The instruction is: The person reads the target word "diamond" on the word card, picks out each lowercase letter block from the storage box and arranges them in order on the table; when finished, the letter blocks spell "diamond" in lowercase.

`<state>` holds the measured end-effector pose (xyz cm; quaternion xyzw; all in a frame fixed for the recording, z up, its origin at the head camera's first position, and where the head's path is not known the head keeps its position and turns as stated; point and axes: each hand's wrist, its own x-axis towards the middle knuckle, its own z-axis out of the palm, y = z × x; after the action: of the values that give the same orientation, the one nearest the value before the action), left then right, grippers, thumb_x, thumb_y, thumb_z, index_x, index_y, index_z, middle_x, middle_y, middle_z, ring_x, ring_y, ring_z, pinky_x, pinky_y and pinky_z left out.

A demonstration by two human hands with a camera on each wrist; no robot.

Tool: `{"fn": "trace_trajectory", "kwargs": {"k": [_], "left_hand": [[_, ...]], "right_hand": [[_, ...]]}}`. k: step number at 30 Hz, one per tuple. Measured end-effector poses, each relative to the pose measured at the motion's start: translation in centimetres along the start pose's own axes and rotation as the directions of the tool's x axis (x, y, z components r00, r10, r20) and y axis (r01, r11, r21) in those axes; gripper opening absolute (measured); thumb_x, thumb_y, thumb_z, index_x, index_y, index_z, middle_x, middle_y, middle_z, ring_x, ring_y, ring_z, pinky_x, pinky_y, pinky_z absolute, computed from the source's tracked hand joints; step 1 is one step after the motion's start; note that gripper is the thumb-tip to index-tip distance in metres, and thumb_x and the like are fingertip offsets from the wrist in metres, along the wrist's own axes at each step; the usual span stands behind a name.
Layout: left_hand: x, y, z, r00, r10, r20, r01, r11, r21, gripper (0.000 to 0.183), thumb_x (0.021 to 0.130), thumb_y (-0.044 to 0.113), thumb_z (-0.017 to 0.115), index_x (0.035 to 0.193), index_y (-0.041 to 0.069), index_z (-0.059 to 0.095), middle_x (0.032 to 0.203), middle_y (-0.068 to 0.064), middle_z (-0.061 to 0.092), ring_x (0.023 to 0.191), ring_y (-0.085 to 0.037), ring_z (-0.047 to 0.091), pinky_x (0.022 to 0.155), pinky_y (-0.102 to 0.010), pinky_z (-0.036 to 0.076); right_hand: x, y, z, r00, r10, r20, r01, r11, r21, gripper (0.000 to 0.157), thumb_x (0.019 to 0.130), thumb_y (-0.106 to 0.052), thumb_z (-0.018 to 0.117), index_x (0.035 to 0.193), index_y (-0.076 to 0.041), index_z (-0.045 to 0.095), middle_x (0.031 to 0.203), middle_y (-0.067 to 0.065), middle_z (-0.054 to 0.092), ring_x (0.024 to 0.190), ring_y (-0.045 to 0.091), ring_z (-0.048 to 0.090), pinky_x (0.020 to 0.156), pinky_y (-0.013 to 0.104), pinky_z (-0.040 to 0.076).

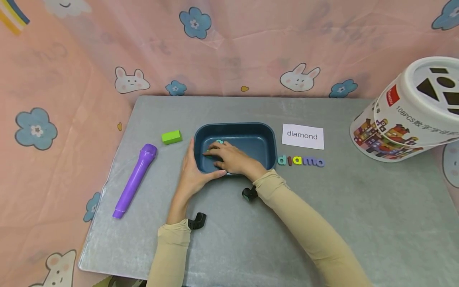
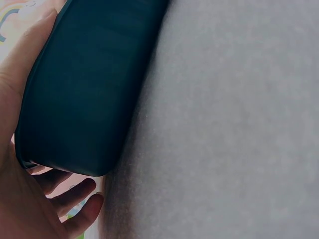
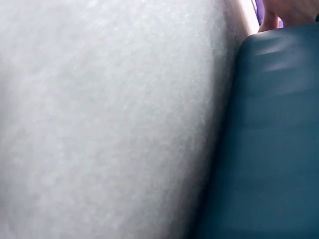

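A dark teal rectangular tray (image 1: 263,169) stands in the middle of the table. My left hand (image 1: 191,171) grips its left end, with the thumb along the near rim and the fingers at the end wall; in the left wrist view the tray's side (image 2: 94,94) lies between thumb and fingers. Inside the tray, my right hand (image 1: 231,158) reaches toward the left end, fingers spread and slightly bent. A small teal letter (image 1: 219,141) shows just beyond its fingers, and the hand covers much of that end. The right wrist view has mostly the tray's outer wall (image 3: 279,134).
Letters (image 1: 297,160) spelling "diamo" lie right of the tray, below a white card (image 1: 303,136) reading "diamond". A green block (image 1: 172,137) and a purple microphone-shaped toy (image 1: 135,181) are at left. A large white bucket (image 1: 405,115) with a shape-hole lid stands at right.
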<state>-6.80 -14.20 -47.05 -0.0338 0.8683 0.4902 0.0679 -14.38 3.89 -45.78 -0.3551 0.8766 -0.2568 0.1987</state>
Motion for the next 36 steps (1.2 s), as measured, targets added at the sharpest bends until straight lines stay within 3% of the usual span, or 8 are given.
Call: {"fn": "trace_trajectory", "kwargs": {"k": [7, 12, 16, 18, 22, 29, 32, 36], "left_hand": [[0.0, -0.1, 0.1, 1.0, 0.012, 0.001, -0.012, 1.0, -0.001, 0.141, 0.074, 0.055, 0.095, 0.173, 0.025, -0.002, 0.18, -0.002, 0.003, 0.166, -0.034, 0.008, 0.129, -0.065, 0.021], [-0.1, 0.0, 0.3, 1.0, 0.006, -0.004, -0.006, 1.0, -0.004, 0.141, 0.074, 0.05, 0.096, 0.173, 0.026, -0.001, 0.18, -0.001, 0.004, 0.166, -0.032, 0.009, 0.129, -0.063, 0.021], [-0.1, 0.1, 0.4, 1.0, 0.001, -0.007, -0.001, 1.0, -0.001, 0.14, 0.074, 0.049, 0.097, 0.173, 0.027, -0.001, 0.18, -0.003, 0.004, 0.166, -0.031, 0.009, 0.13, -0.062, 0.02], [-0.1, 0.1, 0.4, 1.0, -0.001, -0.009, 0.001, 1.0, -0.002, 0.141, 0.073, 0.049, 0.097, 0.172, 0.028, -0.001, 0.18, -0.002, 0.005, 0.166, -0.03, 0.009, 0.131, -0.061, 0.019], [-0.2, 0.0, 0.3, 1.0, -0.006, -0.014, 0.006, 1.0, -0.003, 0.141, 0.072, 0.048, 0.098, 0.172, 0.03, -0.001, 0.18, -0.001, 0.005, 0.166, -0.028, 0.009, 0.131, -0.06, 0.018], [-0.2, 0.0, 0.3, 1.0, 0.002, -0.016, -0.002, 1.0, 0.008, 0.142, 0.071, 0.048, 0.098, 0.173, 0.028, 0.001, 0.18, 0.0, 0.005, 0.167, -0.029, 0.008, 0.131, -0.061, 0.017], [-0.2, 0.1, 0.3, 1.0, 0.005, -0.014, -0.005, 1.0, 0.005, 0.142, 0.071, 0.048, 0.098, 0.173, 0.026, 0.001, 0.181, -0.001, 0.005, 0.167, -0.029, 0.008, 0.131, -0.061, 0.017], [-0.2, 0.2, 0.2, 1.0, 0.002, -0.012, -0.002, 1.0, 0.0, 0.142, 0.072, 0.047, 0.098, 0.173, 0.026, 0.0, 0.181, -0.001, 0.004, 0.167, -0.029, 0.008, 0.131, -0.062, 0.017]], "right_hand": [[-1.1, 0.4, -0.3, 0.996, 0.012, -0.093, -0.011, 1.0, 0.021, 0.015, 0.101, -0.006, 0.071, 0.114, -0.012, 0.075, 0.12, 0.006, 0.062, 0.102, 0.023, 0.064, 0.092, 0.04, 0.056], [-2.7, 1.0, -1.0, 0.992, 0.063, -0.108, -0.057, 0.996, 0.062, 0.023, 0.105, -0.004, 0.064, 0.125, -0.008, 0.075, 0.121, 0.01, 0.06, 0.099, 0.024, 0.063, 0.089, 0.04, 0.056], [-4.3, 1.9, -1.9, 0.971, 0.089, -0.224, -0.062, 0.99, 0.124, 0.028, 0.104, -0.002, 0.065, 0.131, -0.002, 0.073, 0.121, 0.015, 0.058, 0.099, 0.027, 0.062, 0.089, 0.043, 0.055], [-5.1, 2.3, -2.6, 0.943, 0.104, -0.317, -0.054, 0.985, 0.162, 0.023, 0.101, -0.001, 0.07, 0.123, 0.0, 0.074, 0.117, 0.016, 0.059, 0.098, 0.028, 0.063, 0.089, 0.043, 0.056], [-7.0, 3.2, -4.2, 0.857, 0.145, -0.495, -0.027, 0.971, 0.239, 0.014, 0.094, 0.002, 0.078, 0.107, 0.0, 0.071, 0.106, 0.017, 0.066, 0.092, 0.029, 0.067, 0.083, 0.04, 0.058], [-11.4, 5.5, -6.1, 0.725, 0.107, -0.68, 0.065, 0.973, 0.222, 0.025, 0.094, 0.007, 0.075, 0.119, 0.002, 0.076, 0.098, 0.016, 0.069, 0.083, 0.013, 0.06, 0.076, 0.014, 0.046], [-13.4, 6.4, -6.7, 0.688, 0.144, -0.711, 0.035, 0.972, 0.23, 0.019, 0.094, 0.008, 0.074, 0.112, 0.004, 0.076, 0.103, 0.018, 0.071, 0.085, -0.001, 0.06, 0.081, 0.005, 0.047], [-15.8, 8.0, -7.3, 0.678, 0.226, -0.7, -0.045, 0.963, 0.267, 0.019, 0.095, 0.009, 0.072, 0.115, 0.007, 0.07, 0.11, 0.022, 0.071, 0.089, -0.012, 0.06, 0.083, 0.0, 0.047]]}}
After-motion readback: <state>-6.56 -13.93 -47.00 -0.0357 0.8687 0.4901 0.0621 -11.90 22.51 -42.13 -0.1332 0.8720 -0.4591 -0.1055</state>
